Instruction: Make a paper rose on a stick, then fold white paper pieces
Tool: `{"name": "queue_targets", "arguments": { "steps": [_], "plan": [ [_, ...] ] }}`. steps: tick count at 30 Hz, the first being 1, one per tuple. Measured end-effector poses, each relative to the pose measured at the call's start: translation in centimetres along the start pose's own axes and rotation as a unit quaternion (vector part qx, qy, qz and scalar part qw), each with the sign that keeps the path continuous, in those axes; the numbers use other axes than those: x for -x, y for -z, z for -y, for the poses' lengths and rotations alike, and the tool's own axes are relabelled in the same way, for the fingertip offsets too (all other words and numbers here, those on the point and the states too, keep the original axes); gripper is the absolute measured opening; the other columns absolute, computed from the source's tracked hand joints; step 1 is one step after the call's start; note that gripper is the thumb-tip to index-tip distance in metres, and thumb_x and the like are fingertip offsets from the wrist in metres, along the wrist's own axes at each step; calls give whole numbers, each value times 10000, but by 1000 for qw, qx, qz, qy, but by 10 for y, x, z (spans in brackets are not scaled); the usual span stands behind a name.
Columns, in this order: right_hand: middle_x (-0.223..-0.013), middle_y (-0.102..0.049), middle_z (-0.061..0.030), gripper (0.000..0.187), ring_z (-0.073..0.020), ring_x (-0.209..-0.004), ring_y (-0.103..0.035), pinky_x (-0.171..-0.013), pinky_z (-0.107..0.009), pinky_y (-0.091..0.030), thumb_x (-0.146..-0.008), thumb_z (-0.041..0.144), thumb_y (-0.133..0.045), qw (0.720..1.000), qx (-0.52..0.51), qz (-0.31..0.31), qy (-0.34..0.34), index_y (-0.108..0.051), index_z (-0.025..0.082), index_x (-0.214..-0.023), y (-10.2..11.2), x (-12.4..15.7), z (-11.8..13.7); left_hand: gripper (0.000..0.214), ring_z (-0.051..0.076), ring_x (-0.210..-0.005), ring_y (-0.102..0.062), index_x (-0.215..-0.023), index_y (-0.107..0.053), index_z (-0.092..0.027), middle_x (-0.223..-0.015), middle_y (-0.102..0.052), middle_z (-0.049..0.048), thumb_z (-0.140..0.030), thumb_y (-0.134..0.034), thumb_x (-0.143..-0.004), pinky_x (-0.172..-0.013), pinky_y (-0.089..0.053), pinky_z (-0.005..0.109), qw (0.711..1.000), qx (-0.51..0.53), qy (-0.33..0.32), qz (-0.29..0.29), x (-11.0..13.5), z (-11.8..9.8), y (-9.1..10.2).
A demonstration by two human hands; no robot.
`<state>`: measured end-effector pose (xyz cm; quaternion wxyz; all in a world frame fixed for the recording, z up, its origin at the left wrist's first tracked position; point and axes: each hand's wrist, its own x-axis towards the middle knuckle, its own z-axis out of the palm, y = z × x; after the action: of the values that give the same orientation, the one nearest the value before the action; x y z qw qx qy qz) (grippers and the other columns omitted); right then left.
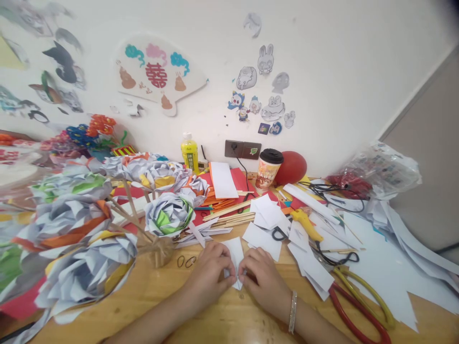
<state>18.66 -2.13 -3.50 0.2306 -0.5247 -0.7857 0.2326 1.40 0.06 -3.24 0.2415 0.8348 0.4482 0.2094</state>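
Note:
My left hand (210, 272) and my right hand (263, 277) meet over a small white piece of paper (235, 253) lying on the wooden table (161, 306). Fingertips of both hands pinch and press its lower part, which is partly hidden under them. The upper part of the paper sticks out beyond my fingers. A silver bracelet (293, 311) circles my right wrist.
A bundle of paper flowers on wooden sticks (107, 215) fills the left. Loose white paper squares (268, 220), a yellow glue gun (305, 223), red scissors (355, 315), rubber bands (186, 261), a paper cup (268, 168), a yellow bottle (189, 152) and a red balloon (292, 167) lie beyond.

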Motion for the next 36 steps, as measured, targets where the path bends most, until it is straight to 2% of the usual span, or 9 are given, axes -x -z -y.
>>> {"name": "queue_targets", "arguments": {
  "steps": [10,12,15,22,29,36],
  "plan": [
    [-794,-547,12,118,-165,-812,-462,-737,-299,-327,-786,96,-568,1000,2,-9,3,-550,198,-728,0,0,1,58,210,-914,-479,-689,-643,-212,-861,-566,17,-160,-664,-705,-788,-363,323,1000,-17,16,-17,0,-5,-2],
    [-796,-539,16,86,-169,-814,-458,-746,-304,-325,-761,152,-620,1000,1,-10,-1,-550,200,-755,0,1,2,56,210,-913,-480,-692,-641,-209,-862,-566,18,-158,-659,-704,-785,-363,324,1000,-16,18,-15,0,-6,-2],
    [-818,-530,20,156,-176,-834,-451,-760,-308,-324,-703,179,-673,1000,3,-9,-11,-542,208,-782,0,1,2,76,208,-918,-481,-693,-636,-212,-871,-562,14,-140,-659,-690,-787,-361,322,1000,-12,19,-11,0,-6,-1],
    [-862,-525,21,201,-179,-858,-450,-767,-305,-340,-684,159,-654,1000,9,11,-12,-529,230,-825,2,4,2,85,214,-921,-473,-722,-605,-203,-877,-549,16,-150,-655,-679,-789,-369,331,1000,-10,20,-12,0,-1,-1],
    [-856,-526,29,221,-174,-862,-456,-786,-307,-341,-668,162,-673,1000,-1,10,-15,-523,231,-815,3,3,1,100,210,-917,-470,-716,-616,-209,-874,-541,16,-134,-653,-662,-797,-380,329,1000,-2,25,10,-2,5,6],
    [-853,-528,30,240,-179,-856,-454,-783,-312,-332,-644,161,-700,1000,-16,4,-13,-529,228,-798,2,3,1,50,209,-897,-473,-719,-598,-200,-867,-539,32,-156,-577,-730,-782,-391,335,1000,-9,0,-9,1,1,8]
  ]
}}
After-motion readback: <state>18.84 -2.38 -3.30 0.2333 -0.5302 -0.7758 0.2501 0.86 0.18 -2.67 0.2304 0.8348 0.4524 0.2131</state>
